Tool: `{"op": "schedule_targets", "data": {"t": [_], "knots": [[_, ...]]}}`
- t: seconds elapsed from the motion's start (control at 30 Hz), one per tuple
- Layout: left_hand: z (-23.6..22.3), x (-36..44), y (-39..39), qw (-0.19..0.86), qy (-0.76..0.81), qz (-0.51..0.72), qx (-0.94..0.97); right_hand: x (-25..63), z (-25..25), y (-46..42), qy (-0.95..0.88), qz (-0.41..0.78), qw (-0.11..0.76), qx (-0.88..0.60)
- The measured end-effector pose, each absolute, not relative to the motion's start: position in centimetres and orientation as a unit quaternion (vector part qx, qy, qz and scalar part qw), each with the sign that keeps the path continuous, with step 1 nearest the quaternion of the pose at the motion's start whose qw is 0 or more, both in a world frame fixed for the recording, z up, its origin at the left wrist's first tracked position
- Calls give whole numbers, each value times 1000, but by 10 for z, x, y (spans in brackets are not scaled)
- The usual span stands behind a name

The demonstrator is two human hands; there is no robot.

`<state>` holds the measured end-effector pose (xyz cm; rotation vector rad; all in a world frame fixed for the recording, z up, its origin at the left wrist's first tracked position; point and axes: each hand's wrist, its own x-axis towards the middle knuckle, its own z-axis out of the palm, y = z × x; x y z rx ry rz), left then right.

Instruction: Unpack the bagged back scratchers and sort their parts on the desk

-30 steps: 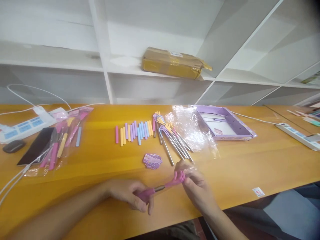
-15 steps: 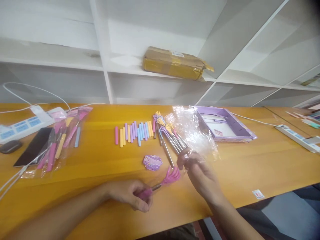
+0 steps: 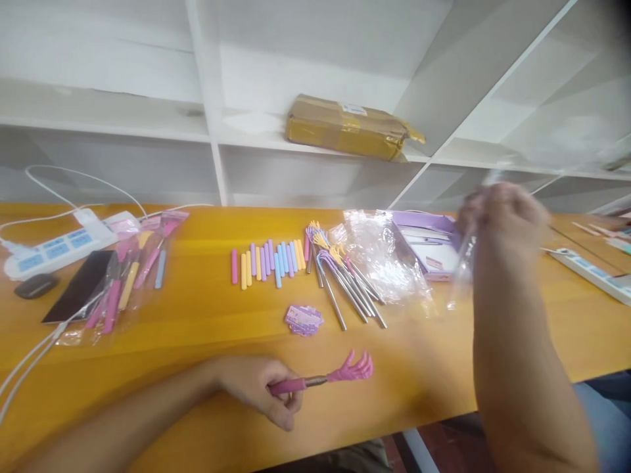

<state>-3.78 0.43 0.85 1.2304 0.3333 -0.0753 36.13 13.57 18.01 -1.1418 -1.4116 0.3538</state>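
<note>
"Out to the right of your left grip [image 3: 263, 389], the pink claw-ended stick [image 3: 315, 380] points across the counter [image 3: 207, 328]. Your fingers are wrapped round its handle; I can't tell whether the claw touches the wood."

"What could go wrong for you there?"

"You support it at one end only, so a slack hold could let the claw twist or drop. Swung forward, it could catch the purple labels [image 3: 303, 320] or the metal rods [image 3: 351, 293] lying beyond that grip."

"And on your other side?"

"Your right grip [image 3: 505, 210] is blurred, but it looks closed on clear film [image 3: 463, 270]. The film hangs in front of the purple tray [image 3: 428, 221], which sits to the left of that grip. If it snags the tray's wall, you could drag the tray along; I can't see whether they touch."

"What would you disturb inside?"

"Where your arm leaves it uncovered, the tray holds pale flat sheets and a small pinkish label [image 3: 434, 263]. Between it and the rods, left of your right grip, lies a crumpled clear bag [image 3: 389, 259]; I make out nothing inside."

"Is there a fuller bag near you?"

"Beyond and to the left of your left grip, a filled bag [image 3: 73, 337] holds pink and yellow sticks [image 3: 129, 286]. It partly covers a dark flat device [image 3: 73, 286], and a white cable [image 3: 62, 326] crosses its edge, so tugging the cable could shift both."
</note>
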Motion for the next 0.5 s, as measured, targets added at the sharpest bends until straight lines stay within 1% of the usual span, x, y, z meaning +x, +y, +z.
{"op": "schedule_targets", "data": {"t": [0.03, 0.07, 0.1, 0.17, 0.27, 0.37, 0.43, 0.5], "knots": [[9, -38, 5, 802, 159, -37, 575, 373, 174, 159, -608, 128, 545, -562], [10, -38, 5, 802, 164, -39, 573, 382, 164, 181, -627, 101, 426, -645], [11, -38, 5, 805, 169, -41, 567, 387, 152, 199, -631, 92, 376, -672], [12, -39, 4, 818, 175, -43, 547, 391, 126, 226, -629, 83, 327, -701], [10, -40, 2, 843, 181, -41, 506, 390, 102, 246, -627, 67, 296, -717], [8, -40, 0, 857, 184, -28, 481, 389, 103, 246, -625, 46, 299, -720], [8, -38, -4, 858, 187, -3, 478, 386, 105, 226, -624, 42, 309, -717], [10, -33, -10, 827, 237, 56, 506, 373, 97, 182, -639, 73, 305, -702]]}}
